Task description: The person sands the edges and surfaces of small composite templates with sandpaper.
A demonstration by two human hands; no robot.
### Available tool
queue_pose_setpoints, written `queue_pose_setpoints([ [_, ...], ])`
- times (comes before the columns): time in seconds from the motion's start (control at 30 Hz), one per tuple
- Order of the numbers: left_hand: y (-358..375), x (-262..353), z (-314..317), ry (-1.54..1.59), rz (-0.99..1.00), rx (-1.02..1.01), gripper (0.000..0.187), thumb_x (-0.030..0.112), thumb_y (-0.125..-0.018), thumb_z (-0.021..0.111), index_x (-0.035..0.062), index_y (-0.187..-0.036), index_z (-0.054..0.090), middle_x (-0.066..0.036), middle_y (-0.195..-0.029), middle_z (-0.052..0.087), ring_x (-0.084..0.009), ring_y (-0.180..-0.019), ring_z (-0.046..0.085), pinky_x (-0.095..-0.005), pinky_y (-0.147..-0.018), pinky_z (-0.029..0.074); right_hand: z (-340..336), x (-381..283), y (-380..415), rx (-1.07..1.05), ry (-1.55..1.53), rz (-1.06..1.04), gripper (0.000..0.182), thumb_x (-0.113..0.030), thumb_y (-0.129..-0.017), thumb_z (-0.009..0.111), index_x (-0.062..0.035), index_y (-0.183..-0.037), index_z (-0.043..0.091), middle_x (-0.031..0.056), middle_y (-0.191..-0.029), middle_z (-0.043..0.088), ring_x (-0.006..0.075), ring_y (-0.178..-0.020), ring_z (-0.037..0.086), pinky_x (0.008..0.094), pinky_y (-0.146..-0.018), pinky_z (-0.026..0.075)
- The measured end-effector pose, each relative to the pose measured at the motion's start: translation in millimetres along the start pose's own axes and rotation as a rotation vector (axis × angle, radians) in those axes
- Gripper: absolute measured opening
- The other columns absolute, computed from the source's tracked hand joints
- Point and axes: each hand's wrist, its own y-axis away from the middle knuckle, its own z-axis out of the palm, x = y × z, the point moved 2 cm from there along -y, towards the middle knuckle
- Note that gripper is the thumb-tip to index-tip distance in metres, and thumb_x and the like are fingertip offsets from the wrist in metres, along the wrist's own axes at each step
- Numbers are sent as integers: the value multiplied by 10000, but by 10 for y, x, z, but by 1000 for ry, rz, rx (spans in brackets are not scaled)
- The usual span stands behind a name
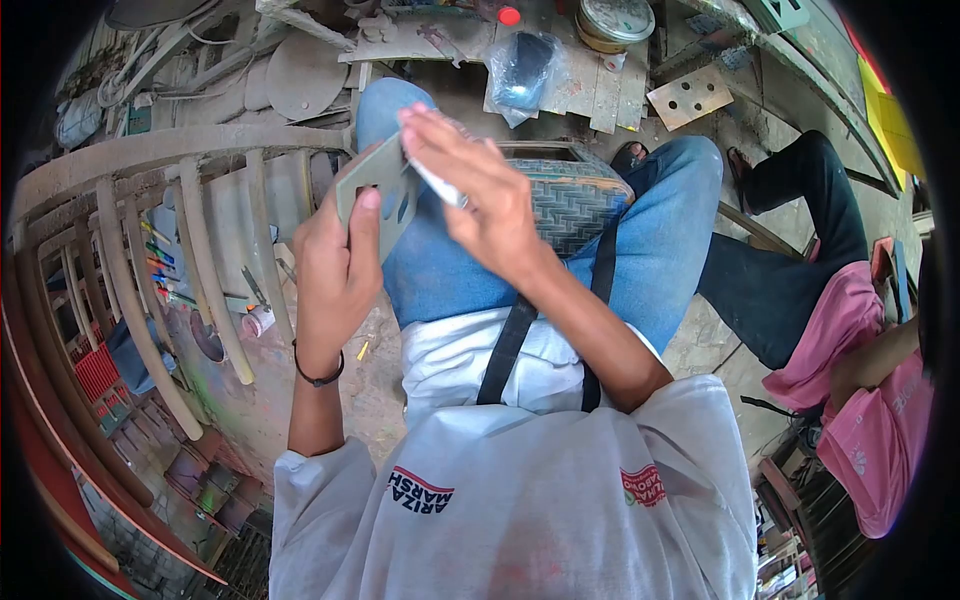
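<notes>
My left hand, with a dark bracelet at the wrist, is closed on a flat grey-green board with round holes, held tilted above my left knee. The thumb lies over the near face by one of the holes. My right hand presses a white, thin, folded-looking piece against the board's right edge. Its fingers are long and close together over that piece. What the white piece is made of cannot be made out, and its far side is hidden under the fingers.
A wooden slatted frame stands to my left. Ahead are a low wooden bench, a plastic-wrapped dark bundle, a lidded tub and a board with holes. A woven-pattern box sits between my knees. Another person sits at right.
</notes>
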Motion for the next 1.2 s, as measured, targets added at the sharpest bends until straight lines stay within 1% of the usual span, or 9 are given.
queue_pose_setpoints([
  [0.07, 1, -40, 11, -50, 2, 65, 301, 61, -1006, 468, -22, -1262, 603, -102, -968, 721, -82, -642, 539, -260, -601, 456, -42, -196, -67, -19, -80, -4, 534, 158, -732, 595, -19, -1231, 661, 158, -1332, 615, 299, -1284, 562, 354, -1013, 430],
  [0.3, 3, -19, 71, 21, 16, 135, 270, 75, -1007, 484, -24, -1206, 637, -42, -761, 647, -45, -600, 470, -253, -530, 395, 1, 68, -26, 8, 5, 136, 541, 161, -723, 558, -19, -1221, 668, 149, -1317, 627, 293, -1276, 571, 356, -1012, 431],
  [0.43, 101, -196, 4, -21, -116, 113, 270, 150, -1033, 494, -68, -1105, 635, -93, -971, 699, -115, -865, 587, -282, -777, 470, 9, -169, -67, -17, -192, 7, 562, 168, -728, 518, -27, -1237, 659, 167, -1326, 615, 306, -1286, 559, 381, -1047, 417],
  [0.53, 70, -205, -33, -37, -138, 94, 269, 150, -1035, 490, -63, -1112, 635, -90, -996, 698, -115, -896, 590, -277, -805, 470, 55, 224, -75, 12, -63, 107, 538, 158, -745, 514, -32, -1223, 669, 153, -1310, 631, 301, -1290, 557, 384, -1037, 432],
  [0.77, 56, -200, -13, 162, -83, 99, 318, 198, -1051, 452, -52, -1182, 600, -98, -1069, 680, -140, -963, 609, -280, -892, 451, 119, 72, -61, 29, -144, 36, 555, 179, -731, 496, -30, -1216, 668, 158, -1299, 631, 315, -1266, 567, 390, -1088, 426],
  [0.83, 50, -186, -65, 248, -95, 119, 336, 212, -1052, 444, -51, -1211, 580, -109, -1102, 670, -156, -975, 614, -291, -911, 448, 34, 450, -52, -19, 2, 170, 607, 186, -736, 498, -55, -1275, 638, 151, -1303, 632, 314, -1236, 590, 363, -1048, 466],
  [0.9, 47, -181, -143, 339, -115, 124, 356, 225, -1053, 435, -51, -1240, 561, -121, -1136, 660, -171, -988, 620, -303, -931, 445, -46, 530, 29, 19, -160, 356, 596, 184, -733, 509, -53, -1263, 647, 141, -1308, 632, 284, -1216, 608, 330, -1015, 480],
  [0.97, 89, -146, -199, 361, -149, 112, 391, 224, -1048, 407, -67, -1270, 543, -180, -1213, 648, -198, -1071, 637, -323, -937, 487, -102, 276, -51, 34, -170, 329, 591, 184, -731, 513, -52, -1255, 651, 136, -1309, 633, 273, -1210, 612, 319, -1005, 482],
  [1.2, 81, -174, -142, 295, -232, 42, 406, 236, -1049, 399, -69, -1264, 560, -159, -1170, 675, -176, -988, 639, -320, -877, 507, 100, 242, -47, -12, -118, 145, 612, 209, -693, 502, -38, -1229, 662, 128, -1282, 647, 285, -1241, 591, 353, -1040, 464],
])
